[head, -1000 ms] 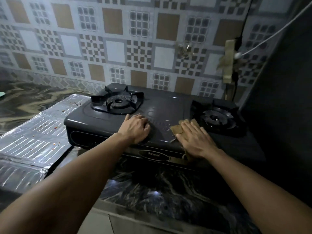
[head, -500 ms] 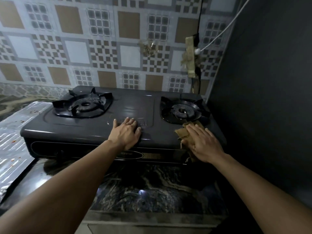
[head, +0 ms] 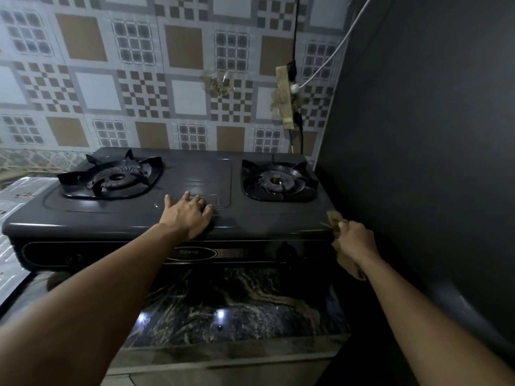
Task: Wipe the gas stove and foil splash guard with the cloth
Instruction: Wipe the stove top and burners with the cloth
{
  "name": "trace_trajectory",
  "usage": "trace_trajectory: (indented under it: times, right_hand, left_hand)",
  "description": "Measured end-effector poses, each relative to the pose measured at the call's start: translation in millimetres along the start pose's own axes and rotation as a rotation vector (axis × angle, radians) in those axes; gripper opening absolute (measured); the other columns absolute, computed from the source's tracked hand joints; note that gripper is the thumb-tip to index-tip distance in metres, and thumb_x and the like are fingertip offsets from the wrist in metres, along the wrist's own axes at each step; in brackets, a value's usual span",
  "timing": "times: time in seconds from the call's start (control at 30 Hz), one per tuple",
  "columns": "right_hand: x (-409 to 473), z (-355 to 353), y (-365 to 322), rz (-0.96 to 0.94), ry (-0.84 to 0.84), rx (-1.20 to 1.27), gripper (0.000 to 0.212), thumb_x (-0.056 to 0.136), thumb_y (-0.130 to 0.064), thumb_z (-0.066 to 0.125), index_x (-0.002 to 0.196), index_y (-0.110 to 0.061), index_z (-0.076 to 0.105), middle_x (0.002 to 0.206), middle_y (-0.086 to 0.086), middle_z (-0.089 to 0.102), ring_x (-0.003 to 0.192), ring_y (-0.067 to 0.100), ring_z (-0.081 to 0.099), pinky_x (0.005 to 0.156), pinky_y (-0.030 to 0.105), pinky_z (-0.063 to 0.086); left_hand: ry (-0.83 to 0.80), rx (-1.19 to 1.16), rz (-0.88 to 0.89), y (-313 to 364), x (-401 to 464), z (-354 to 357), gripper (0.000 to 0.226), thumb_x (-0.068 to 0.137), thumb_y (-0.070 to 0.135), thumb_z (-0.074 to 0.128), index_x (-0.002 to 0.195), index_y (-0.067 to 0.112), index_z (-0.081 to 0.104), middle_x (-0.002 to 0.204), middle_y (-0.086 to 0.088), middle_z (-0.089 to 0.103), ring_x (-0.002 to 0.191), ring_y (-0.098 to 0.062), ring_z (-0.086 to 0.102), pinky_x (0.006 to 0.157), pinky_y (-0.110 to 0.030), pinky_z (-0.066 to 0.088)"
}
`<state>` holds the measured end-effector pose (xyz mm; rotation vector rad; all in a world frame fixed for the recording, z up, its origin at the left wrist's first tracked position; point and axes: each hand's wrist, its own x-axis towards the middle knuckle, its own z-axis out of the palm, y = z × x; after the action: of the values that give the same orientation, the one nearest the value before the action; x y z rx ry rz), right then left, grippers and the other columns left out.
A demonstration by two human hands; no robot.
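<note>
A dark two-burner gas stove stands on a marbled counter against the tiled wall. My left hand rests flat on the stove's top near the front middle, fingers spread. My right hand grips a brown cloth at the stove's front right corner, against its right side. Part of the cloth hangs below the hand. The foil splash guard lies at the far left, speckled with red bits, mostly out of frame.
A dark wall or panel rises close on the right of the stove. A socket strip with cables hangs on the tiled wall behind the right burner. The left burner sits at the back left.
My right hand slid the cloth from the stove's top to its front right corner and now grips it. The view swung right. My left hand stayed on the stove.
</note>
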<state>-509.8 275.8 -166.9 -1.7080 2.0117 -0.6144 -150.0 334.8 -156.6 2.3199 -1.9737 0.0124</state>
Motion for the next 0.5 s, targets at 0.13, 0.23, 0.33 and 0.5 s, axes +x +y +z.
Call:
trace_trajectory:
  times: [0.13, 0.23, 0.33, 0.5]
  right_hand:
    - [-10, -29, -10, 0.014, -0.245, -0.419, 0.019, 0.094, -0.025, 0.054, 0.095, -0.007, 0.060, 0.095, 0.011, 0.059, 0.076, 0.025, 0.056, 0.061, 0.029, 0.042]
    - [-19, -48, -52, -0.160, -0.279, -0.382, 0.023, 0.097, -0.027, 0.049, 0.098, -0.007, 0.061, 0.103, 0.013, 0.063, 0.090, 0.028, 0.060, 0.071, 0.033, 0.047]
    - [-32, -52, -97, -0.303, -0.302, -0.133, 0.032, 0.102, -0.029, 0.039, 0.107, -0.005, 0.061, 0.107, 0.013, 0.061, 0.099, 0.029, 0.058, 0.083, 0.036, 0.045]
    - [-45, -30, -150, -0.419, -0.269, 0.061, 0.029, 0.099, -0.029, 0.047, 0.080, -0.012, 0.059, 0.087, 0.007, 0.060, 0.081, 0.022, 0.057, 0.064, 0.028, 0.042]
  left_hand:
    - [-0.095, -0.028, -0.037, 4, -4, -7, 0.054, 0.099, 0.044, 0.016, 0.132, 0.020, 0.051, 0.146, -0.001, 0.040, 0.141, -0.022, 0.025, 0.109, -0.065, 0.015]
    - [-0.057, -0.090, -0.048, 17, -11, -16, 0.054, 0.100, 0.046, 0.024, 0.140, 0.016, 0.044, 0.157, -0.007, 0.026, 0.146, -0.023, 0.017, 0.113, -0.063, 0.008]
    - [0.012, -0.168, -0.011, 33, -20, -32, 0.047, 0.098, 0.040, 0.040, 0.134, 0.013, 0.053, 0.154, -0.010, 0.034, 0.145, -0.026, 0.023, 0.116, -0.057, 0.012]
    - [0.143, -0.342, 0.007, 48, -39, -54, 0.020, 0.085, 0.028, 0.058, 0.082, 0.013, 0.072, 0.086, -0.008, 0.068, 0.088, -0.026, 0.063, 0.075, -0.032, 0.051]
